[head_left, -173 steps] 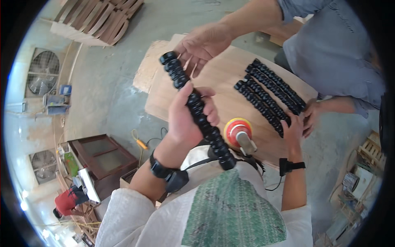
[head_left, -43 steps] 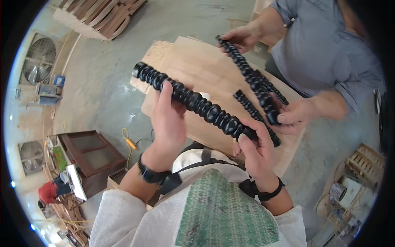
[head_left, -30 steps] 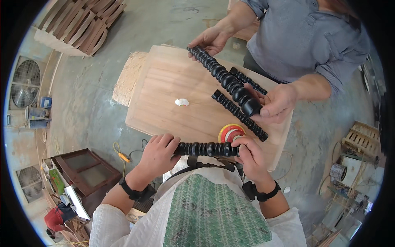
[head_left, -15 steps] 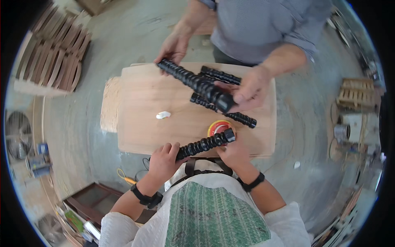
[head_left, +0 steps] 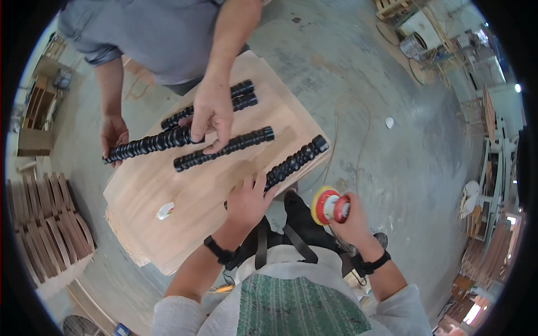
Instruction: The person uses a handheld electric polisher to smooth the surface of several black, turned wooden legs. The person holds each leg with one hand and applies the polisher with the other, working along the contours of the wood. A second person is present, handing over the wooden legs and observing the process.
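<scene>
My left hand [head_left: 247, 200] is closed round the near end of a black ribbed turned spindle [head_left: 292, 164], which lies slantwise along the right edge of the wooden board [head_left: 140, 185]. In my right hand [head_left: 353, 218] is a red and white palm sander [head_left: 330, 207] with a yellow-edged disc pad; I hold it off the board, over the floor on the right. Across from me a person holds a second ribbed spindle [head_left: 150, 145] in both hands. Another spindle [head_left: 224, 149] lies between theirs and mine, and two more [head_left: 210, 106] rest at the far side.
A small white piece [head_left: 165, 210] sits on the near left of the board. Curved wooden parts [head_left: 50, 224] are stacked at the left. A thin cable or hose [head_left: 367, 120] trails over the floor on the right, with a white scrap [head_left: 389, 122] near it.
My right hand has lifted the sander off the board to the right. My view has turned, and the spindle in my left hand now lies along the board's edge. The other person's spindle is lower.
</scene>
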`<state>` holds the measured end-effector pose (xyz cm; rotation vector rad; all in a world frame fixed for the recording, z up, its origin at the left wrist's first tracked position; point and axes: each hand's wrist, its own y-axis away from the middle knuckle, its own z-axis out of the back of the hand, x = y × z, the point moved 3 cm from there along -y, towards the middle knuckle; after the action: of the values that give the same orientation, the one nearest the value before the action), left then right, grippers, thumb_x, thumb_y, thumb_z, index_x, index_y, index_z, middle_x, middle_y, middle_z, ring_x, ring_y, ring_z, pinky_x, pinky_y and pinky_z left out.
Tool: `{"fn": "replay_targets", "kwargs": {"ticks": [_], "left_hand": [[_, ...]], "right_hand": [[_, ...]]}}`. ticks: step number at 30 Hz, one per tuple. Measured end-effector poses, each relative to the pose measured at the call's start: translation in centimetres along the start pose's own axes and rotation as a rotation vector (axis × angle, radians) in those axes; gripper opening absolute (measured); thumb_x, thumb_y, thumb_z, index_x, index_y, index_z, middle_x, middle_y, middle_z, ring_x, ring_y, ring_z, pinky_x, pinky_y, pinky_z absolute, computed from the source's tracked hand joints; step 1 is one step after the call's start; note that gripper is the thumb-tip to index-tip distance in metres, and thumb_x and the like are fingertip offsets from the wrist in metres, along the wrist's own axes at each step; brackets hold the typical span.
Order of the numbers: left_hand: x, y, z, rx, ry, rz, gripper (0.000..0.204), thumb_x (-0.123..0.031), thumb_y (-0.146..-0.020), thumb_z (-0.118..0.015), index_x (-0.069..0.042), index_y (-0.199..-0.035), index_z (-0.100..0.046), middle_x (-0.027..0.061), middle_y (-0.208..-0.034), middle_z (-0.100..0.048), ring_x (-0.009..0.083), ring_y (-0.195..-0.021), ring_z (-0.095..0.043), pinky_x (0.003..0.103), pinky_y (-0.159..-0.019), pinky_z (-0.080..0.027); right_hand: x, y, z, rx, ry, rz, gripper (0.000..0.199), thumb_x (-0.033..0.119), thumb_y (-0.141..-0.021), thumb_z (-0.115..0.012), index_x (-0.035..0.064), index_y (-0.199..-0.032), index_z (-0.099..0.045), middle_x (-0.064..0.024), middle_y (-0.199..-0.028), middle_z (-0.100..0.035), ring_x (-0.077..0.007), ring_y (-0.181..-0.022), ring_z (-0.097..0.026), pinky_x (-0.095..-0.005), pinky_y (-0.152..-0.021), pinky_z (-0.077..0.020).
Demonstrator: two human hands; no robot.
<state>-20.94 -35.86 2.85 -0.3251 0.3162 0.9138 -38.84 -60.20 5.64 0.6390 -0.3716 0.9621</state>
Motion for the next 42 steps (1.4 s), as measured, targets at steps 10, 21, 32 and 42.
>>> {"fn": "replay_targets", "kwargs": {"ticks": [10,21,32,42], "left_hand": [[-1.9,-3.0,-6.3,-0.022,-0.239,-0.010,0.041,-0.038,-0.090,-0.070,-0.005,-0.113,-0.066,0.0148,-0.101,-0.058,0.0332,-0.092,-0.057,0.048,-0.079,-0.046],[-5.6,-4.7,-7.2,0.248,-0.281,-0.044,0.073,-0.038,-0.089,-0.071,-0.002,-0.148,-0.046,0.0177,-0.118,-0.052,0.0354,-0.107,-0.052,0.051,-0.092,-0.041],[-6.0,-7.8,-7.8,0.371,-0.292,-0.173,0.073,-0.038,-0.092,-0.066,-0.003,-0.152,-0.042,0.0228,-0.160,-0.032,0.0446,-0.149,-0.028,0.057,-0.121,-0.020],[-5.4,-7.5,-8.2,0.302,-0.198,-0.176,0.062,-0.036,-0.093,-0.066,-0.015,-0.150,-0.050,0.0223,-0.160,-0.034,0.0446,-0.149,-0.028,0.057,-0.121,-0.019]], "right_hand": [[-8.5,-6.2,4.5,-0.050,-0.081,0.109,0.076,0.008,-0.072,-0.082,0.0003,-0.139,-0.046,-0.0215,-0.121,-0.055,-0.0393,-0.112,-0.059,-0.0430,-0.095,-0.0504],[-12.0,-16.4,4.8,-0.204,-0.284,0.328,0.074,0.003,-0.073,-0.080,0.0013,-0.136,-0.043,-0.0155,-0.118,-0.053,-0.0264,-0.107,-0.058,-0.0371,-0.093,-0.0493],[-17.1,-16.7,-0.7,-0.040,-1.809,-0.060,0.055,0.025,-0.096,-0.044,0.0008,-0.146,-0.044,-0.0145,-0.138,-0.058,-0.0299,-0.122,-0.062,-0.0448,-0.096,-0.0556],[-10.9,-15.1,1.5,-0.366,-0.577,0.161,0.073,0.005,-0.075,-0.079,-0.0007,-0.138,-0.041,-0.0139,-0.121,-0.052,-0.0214,-0.108,-0.056,-0.0350,-0.096,-0.0468]]}}
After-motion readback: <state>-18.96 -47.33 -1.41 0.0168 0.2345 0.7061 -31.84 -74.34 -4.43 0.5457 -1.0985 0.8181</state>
